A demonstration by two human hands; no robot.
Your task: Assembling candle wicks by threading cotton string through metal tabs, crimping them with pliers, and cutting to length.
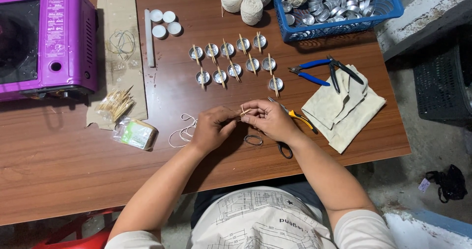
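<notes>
Together, the left hand (212, 127) and the right hand (269, 119) met over the middle of the brown wooden table (59, 175), each pinching an end of a thin wooden stick (244, 112) between thumb and fingertips. A pale string (183, 132) trailed from the left hand and lay in loops on the table just beside it. Whether the string was wound on the stick could not be told.

Under the right wrist lay scissors (284, 149) with dark handles, and a small dark ring (253, 140) sat near them. Beyond the hands stood 2 rows of small metal cups (234, 70), about 11 in all, most with a stick laid across the rim. Farther back were 3 balls of pale twine (246, 3) and a blue basket (339, 28) heaped with more metal cups. Blue-handled pliers (314, 71) rested partly on a folded cream cloth (344, 106) to the right.

At the left, a purple oven (46, 42) stood at the table's corner. Beside it lay a cardboard sheet (118, 13) with a bundle of sticks (115, 104) on it, a small plastic packet (137, 133) just beside its lower edge, 4 white candles (164, 22) and a white rod (149, 37).
</notes>
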